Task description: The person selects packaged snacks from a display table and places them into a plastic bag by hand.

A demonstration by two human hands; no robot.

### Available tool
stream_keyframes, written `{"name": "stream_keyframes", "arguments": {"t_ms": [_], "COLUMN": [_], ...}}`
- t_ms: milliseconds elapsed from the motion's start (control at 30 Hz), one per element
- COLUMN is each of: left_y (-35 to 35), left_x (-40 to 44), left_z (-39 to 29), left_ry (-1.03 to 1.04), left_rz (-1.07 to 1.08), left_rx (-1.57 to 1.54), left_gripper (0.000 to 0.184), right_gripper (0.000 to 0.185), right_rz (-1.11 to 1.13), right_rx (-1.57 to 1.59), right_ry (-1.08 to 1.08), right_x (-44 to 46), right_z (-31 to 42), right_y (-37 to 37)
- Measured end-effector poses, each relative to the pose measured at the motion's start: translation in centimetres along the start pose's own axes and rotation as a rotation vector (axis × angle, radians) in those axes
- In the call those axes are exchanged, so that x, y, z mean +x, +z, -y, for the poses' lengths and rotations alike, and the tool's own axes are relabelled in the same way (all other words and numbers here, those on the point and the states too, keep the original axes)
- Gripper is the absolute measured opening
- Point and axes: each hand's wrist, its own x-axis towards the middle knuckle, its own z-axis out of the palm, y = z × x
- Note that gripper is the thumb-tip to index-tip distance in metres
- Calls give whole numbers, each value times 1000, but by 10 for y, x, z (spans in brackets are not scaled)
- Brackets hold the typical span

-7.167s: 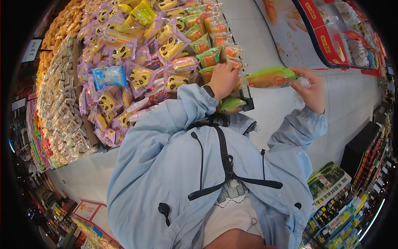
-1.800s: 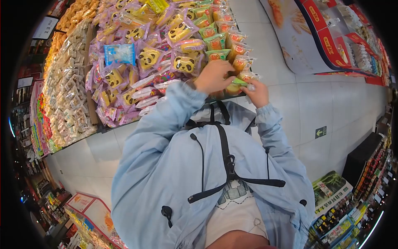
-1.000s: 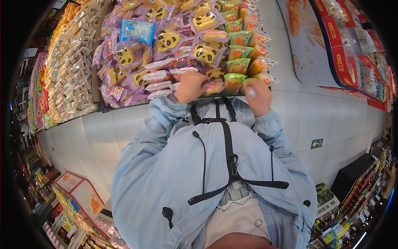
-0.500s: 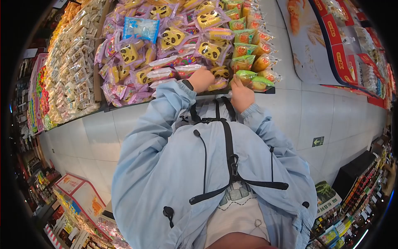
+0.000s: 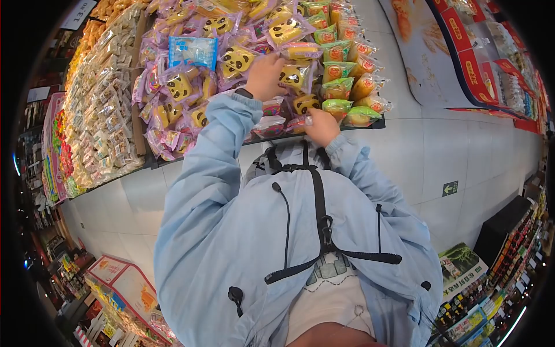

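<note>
My left hand [image 5: 267, 78], with a dark band at its wrist, reaches over the pile. Its bent fingers and thumb close on the left edge of a panda-face packet [image 5: 299, 76]. Nearer the front edge, my right hand [image 5: 322, 126] has its fingers pinched beside a small purple packet [image 5: 296, 124]. Something whitish, too small to make out, shows at its fingertips. Just right of that hand lie two green-topped packets, one [image 5: 336, 108] partly behind the other [image 5: 361, 116]. A blue-and-white packet [image 5: 193, 52] rests on the purple packets further left.
Rows of green-topped and clear packets [image 5: 366, 85] line the display's right side. At the left are pale wrapped sweets [image 5: 107, 104] behind a cardboard divider [image 5: 139, 87]. A red-edged display stand [image 5: 462, 40] is at the upper right, and a black box [image 5: 502, 222] lower right.
My left hand has moved from the front packets up to the panda-face packet. My right hand has shifted left along the front edge, away from the green-topped packets, which now show more fully.
</note>
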Motion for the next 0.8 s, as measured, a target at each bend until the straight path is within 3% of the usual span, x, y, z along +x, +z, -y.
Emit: {"name": "stream_keyframes", "arguments": {"t_ms": [100, 200, 267, 300, 400, 500, 633, 800], "left_y": [9, 2, -20, -19, -3, 17, 17, 8], "left_x": [2, 2, 3, -2, -14, -22, -24, -34], "left_z": [0, -12, -36, -46, -66, -75, -70, -59], "left_ry": [-5, 30, 70, 35, -72, -177, -167, -15], "left_rz": [55, -5, -99, -42, 121, 196, 196, 222], "left_rx": [108, 126, 91, 93, 79, 32, 73, 133], "left_gripper": [49, 55, 57, 57, 59, 63, 60, 54], "right_gripper": [46, 48, 39, 35, 26, 20, 26, 33], "right_rz": [-106, -317, -370, -397, -541, -606, -582, -642], "right_rx": [-1, 462, 689, 804, 666, 520, 0, -184], "right_ry": [123, -3, 50, 77, 125, 18, -192, -174], "right_x": [-7, -10, -15, -17, -25, -21, -24, -18], "right_z": [5, -12, -9, -7, -11, -4, 5, -9], "right_y": [-2, 13, 6, 2, -7, -10, -18, -23]}}
